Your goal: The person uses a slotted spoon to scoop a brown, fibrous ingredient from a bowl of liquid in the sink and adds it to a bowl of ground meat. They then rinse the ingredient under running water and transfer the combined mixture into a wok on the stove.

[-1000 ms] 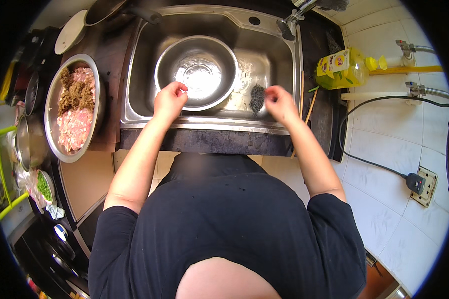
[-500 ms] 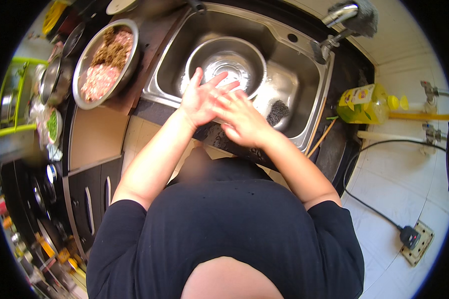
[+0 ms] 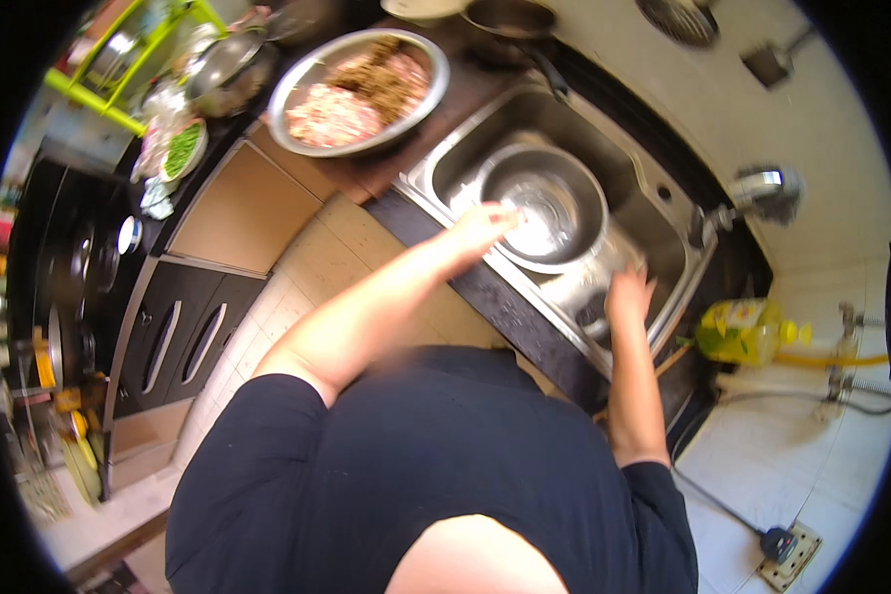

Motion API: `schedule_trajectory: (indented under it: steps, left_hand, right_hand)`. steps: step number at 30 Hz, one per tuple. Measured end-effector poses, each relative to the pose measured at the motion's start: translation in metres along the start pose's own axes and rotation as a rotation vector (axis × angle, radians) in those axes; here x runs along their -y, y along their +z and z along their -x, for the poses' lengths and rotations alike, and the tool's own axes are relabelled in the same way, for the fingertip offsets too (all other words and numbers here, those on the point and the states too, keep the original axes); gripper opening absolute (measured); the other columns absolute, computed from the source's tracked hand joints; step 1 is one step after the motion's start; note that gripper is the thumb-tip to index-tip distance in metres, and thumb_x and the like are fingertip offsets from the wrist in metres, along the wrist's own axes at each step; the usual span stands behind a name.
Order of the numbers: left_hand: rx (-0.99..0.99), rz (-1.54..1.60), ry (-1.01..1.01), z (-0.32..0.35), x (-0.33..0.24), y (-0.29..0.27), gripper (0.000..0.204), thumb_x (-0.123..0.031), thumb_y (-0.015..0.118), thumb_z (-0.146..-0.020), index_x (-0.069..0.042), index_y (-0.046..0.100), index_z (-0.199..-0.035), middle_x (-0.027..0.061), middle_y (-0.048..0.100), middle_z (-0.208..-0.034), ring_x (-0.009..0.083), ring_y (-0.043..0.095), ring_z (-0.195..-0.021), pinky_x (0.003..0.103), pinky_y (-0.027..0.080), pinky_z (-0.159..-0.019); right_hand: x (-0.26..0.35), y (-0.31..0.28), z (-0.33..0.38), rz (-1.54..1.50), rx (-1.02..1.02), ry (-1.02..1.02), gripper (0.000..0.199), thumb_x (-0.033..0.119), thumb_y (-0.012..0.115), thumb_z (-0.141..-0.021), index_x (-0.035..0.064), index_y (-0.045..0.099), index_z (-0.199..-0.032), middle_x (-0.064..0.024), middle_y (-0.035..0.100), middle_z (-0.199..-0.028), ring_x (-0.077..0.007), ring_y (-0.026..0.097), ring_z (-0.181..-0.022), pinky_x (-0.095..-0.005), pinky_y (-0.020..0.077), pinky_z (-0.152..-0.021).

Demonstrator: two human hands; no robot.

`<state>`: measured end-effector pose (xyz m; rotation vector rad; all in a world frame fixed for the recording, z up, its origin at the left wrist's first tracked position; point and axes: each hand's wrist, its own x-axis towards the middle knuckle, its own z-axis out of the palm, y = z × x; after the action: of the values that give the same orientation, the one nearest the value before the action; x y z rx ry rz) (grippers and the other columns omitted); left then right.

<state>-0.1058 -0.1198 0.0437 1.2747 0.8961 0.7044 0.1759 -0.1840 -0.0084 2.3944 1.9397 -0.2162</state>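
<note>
Sink (image 3: 655, 230) around basin (image 3: 576, 196), bottle (image 3: 742, 333), meat bowl (image 3: 440, 77)

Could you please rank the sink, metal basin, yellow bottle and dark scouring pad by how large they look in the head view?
1. Sink
2. Metal basin
3. Yellow bottle
4. Dark scouring pad, partly hidden

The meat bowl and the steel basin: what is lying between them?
In the head view, brown countertop, then the sink's rim and inner wall, lie between bowl and basin.
</note>
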Motion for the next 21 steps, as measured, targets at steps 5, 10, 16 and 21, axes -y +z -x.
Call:
schedule_trajectory:
  steps: [5,10,16,21]
  left_hand:
    - [-0.225,-0.147,0.062,0.060,0.014,-0.065,0.027,-0.024,0.055,-0.088,-0.004,0.063,-0.105,0.0100,0.056,-0.119,0.0154,0.050,-0.107,0.028,0.038,-0.092]
    - [-0.382,0.086,-0.005,0.145,0.037,-0.148,0.035,-0.021,0.058,-0.087,-0.006,0.054,-0.118,0.0064,0.057,-0.114,0.0140,0.051,-0.105,0.027,0.040,-0.091]
    - [-0.766,0.168,-0.074,0.269,0.104,-0.259,0.046,-0.024,0.059,-0.086,-0.005,0.046,-0.126,0.0127,0.047,-0.128,0.0204,0.044,-0.118,0.032,0.035,-0.098]
    - [-1.005,0.266,-0.122,0.370,0.127,-0.318,0.050,-0.024,0.058,-0.086,-0.002,0.043,-0.127,0.0153,0.045,-0.129,0.0215,0.042,-0.121,0.032,0.033,-0.100]
  right_hand:
    - [0.064,0.001,0.023,-0.635,-0.129,-0.012,0.036,0.019,0.063,-0.072,0.0064,0.060,-0.106,-0.0110,0.061,-0.077,-0.0230,0.059,-0.069,-0.0350,0.0417,-0.089]
    - [0.179,-0.033,0.038,-0.218,0.104,-0.463,0.085,0.026,0.071,-0.066,0.0114,0.028,-0.138,-0.0212,0.015,-0.145,-0.0391,0.013,-0.134,-0.0519,0.0108,-0.106]
    - [0.355,-0.044,0.041,-0.577,0.102,-0.899,0.037,0.012,0.060,-0.077,0.0005,0.055,-0.112,-0.0174,0.055,-0.116,-0.0309,0.051,-0.110,-0.0343,0.0399,-0.093]
    - [0.498,-0.038,0.055,-0.453,0.267,-1.191,0.041,0.017,0.061,-0.079,0.0000,0.053,-0.115,-0.0190,0.054,-0.116,-0.0322,0.052,-0.108,-0.0354,0.0423,-0.091]
